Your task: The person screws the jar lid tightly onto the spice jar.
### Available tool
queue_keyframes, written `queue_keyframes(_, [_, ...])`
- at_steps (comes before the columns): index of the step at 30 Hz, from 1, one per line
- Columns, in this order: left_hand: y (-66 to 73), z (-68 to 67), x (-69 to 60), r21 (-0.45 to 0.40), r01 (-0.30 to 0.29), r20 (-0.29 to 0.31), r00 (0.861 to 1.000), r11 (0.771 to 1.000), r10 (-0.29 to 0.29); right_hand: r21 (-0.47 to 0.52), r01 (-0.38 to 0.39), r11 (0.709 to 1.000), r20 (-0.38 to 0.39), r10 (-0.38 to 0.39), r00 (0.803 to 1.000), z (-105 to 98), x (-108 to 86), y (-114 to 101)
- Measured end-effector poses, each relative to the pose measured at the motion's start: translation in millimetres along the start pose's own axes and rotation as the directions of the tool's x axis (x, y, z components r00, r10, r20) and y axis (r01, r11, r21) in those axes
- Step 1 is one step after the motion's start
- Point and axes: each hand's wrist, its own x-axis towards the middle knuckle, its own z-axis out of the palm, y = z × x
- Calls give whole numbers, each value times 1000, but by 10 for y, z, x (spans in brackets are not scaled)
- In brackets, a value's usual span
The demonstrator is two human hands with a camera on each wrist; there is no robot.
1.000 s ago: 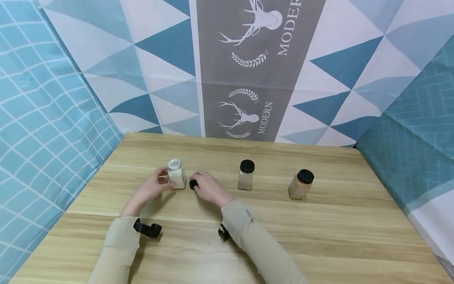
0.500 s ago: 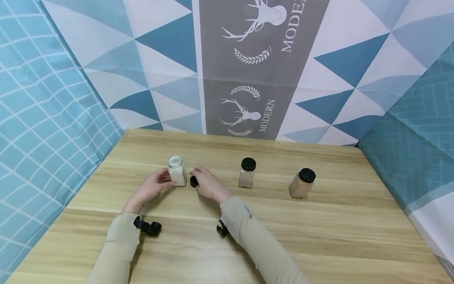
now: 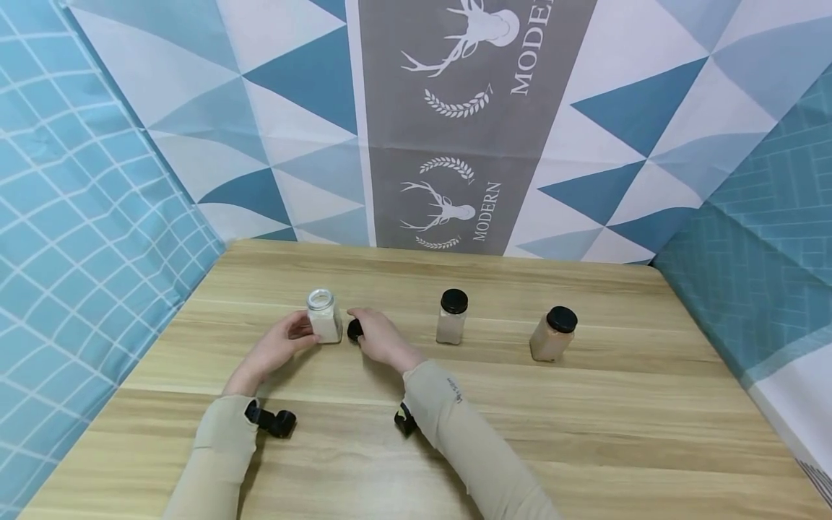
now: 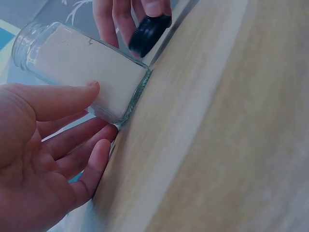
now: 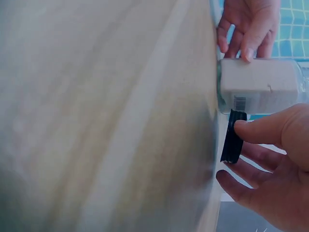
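An uncapped square glass jar (image 3: 326,323) filled with off-white powder stands upright on the left part of the table. My left hand (image 3: 274,347) holds it low from the left; in the left wrist view its thumb lies across one face of the glass jar (image 4: 91,67), the fingers on the other side. Just right of the jar, my right hand (image 3: 385,339) pinches a black screw lid (image 3: 354,331) between thumb and fingers. The right wrist view has the lid (image 5: 233,137) tilted on edge, close to the jar's base.
Two more jars with black lids stand to the right: a lidded jar (image 3: 451,318) near the middle and another lidded jar (image 3: 553,335) farther right. The wooden table (image 3: 611,419) meets a patterned cloth backdrop (image 3: 312,173) at its back edge.
The head view has shifted slightly. Both hands, the jar and the lid stay almost where they were; the right fingers move only slightly about the lid.
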Motion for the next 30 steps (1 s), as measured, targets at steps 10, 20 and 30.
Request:
queue_keyframes(10, [11,-4,1,6,-6,7,1000,1000,6,120,-41,992,-57,48,997,-78,-29,13])
queue_keyframes(20, [-4,6,27,3,-34,20,999,999,34,169,-6,986,-206,41,978,-179,-1,-21])
queue_keyframes(30, [-29,-7,5,-11,-15,20,1000,1000,15,268,-3,963,-360,103,927,-260,88,-155])
